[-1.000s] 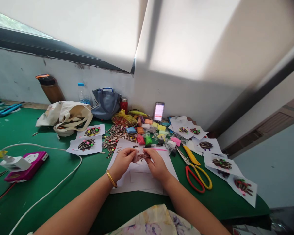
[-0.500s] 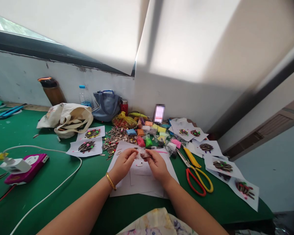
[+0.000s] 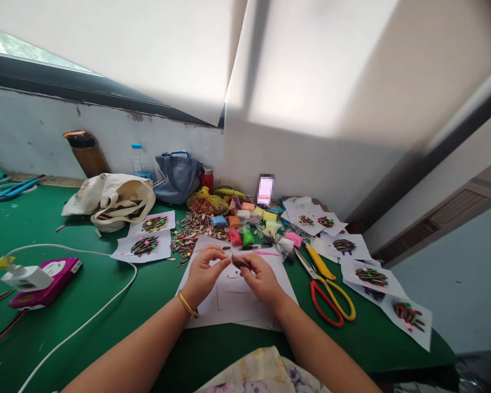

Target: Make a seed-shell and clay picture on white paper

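Above the white paper sheets (image 3: 207, 303), my right hand (image 3: 262, 277) grips a brown lump (image 3: 239, 262), which looks like modelling clay. My left hand (image 3: 207, 273), with a gold bangle (image 3: 187, 304) at its wrist, is closed in a pinch just left of the lump; whatever lies between its fingertips is too small to make out. On the small top sheet under my hands is a white piece (image 3: 233, 273) with a dark dot and a pink mark. A black pen (image 3: 251, 247) and a pink stick (image 3: 267, 253) lie just beyond.
Sunflower seeds (image 3: 196, 226) are heaped behind the paper, beside colourful clay packets (image 3: 241, 221). Scissors (image 3: 326, 292) and a yellow cutter (image 3: 321, 263) lie to the right, near seed-decorated paper pictures (image 3: 371, 277). A purple power strip (image 3: 51, 281) and white cable (image 3: 94, 323) are left.
My hands have drawn slightly apart, and the left fingers have shifted a little left. The clear plastic seen between them earlier shows less now, and the brown lump is more exposed.
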Demonstrator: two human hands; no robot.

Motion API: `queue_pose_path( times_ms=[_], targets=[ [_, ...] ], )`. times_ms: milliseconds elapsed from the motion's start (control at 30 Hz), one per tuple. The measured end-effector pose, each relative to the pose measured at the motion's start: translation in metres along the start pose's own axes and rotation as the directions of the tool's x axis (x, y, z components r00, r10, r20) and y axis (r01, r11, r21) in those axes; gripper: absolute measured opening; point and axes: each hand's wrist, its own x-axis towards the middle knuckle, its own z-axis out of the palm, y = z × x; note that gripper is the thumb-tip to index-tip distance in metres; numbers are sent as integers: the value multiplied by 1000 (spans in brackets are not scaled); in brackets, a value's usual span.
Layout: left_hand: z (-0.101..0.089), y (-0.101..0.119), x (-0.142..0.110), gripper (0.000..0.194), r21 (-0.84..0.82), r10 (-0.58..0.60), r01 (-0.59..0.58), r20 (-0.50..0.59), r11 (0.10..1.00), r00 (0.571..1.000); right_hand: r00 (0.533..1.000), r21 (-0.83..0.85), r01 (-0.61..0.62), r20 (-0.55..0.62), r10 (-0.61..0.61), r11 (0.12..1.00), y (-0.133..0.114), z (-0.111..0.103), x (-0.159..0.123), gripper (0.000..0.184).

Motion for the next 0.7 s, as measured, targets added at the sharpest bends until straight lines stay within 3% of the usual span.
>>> queue_pose_path(
  times_ms=[133,333,500,700],
  targets=[
    [4,2,-2,20,-108,-104,107,25,988,994,1000,19,-28,0,28,999,5,3,-1,26],
    [5,5,-7,19,27,-135,133,115,991,984,998,73,-29,-60,34,997,11,6,-2,46],
    [7,7,-9,19,36,-131,127,152,991,980,997,-180,55,-35,-62,982,8,0,-2,21],
    [7,7,-6,24,15,-205,206,152,979,967,998,-205,66,35,-60,977,12,-3,-1,25]
  ],
)
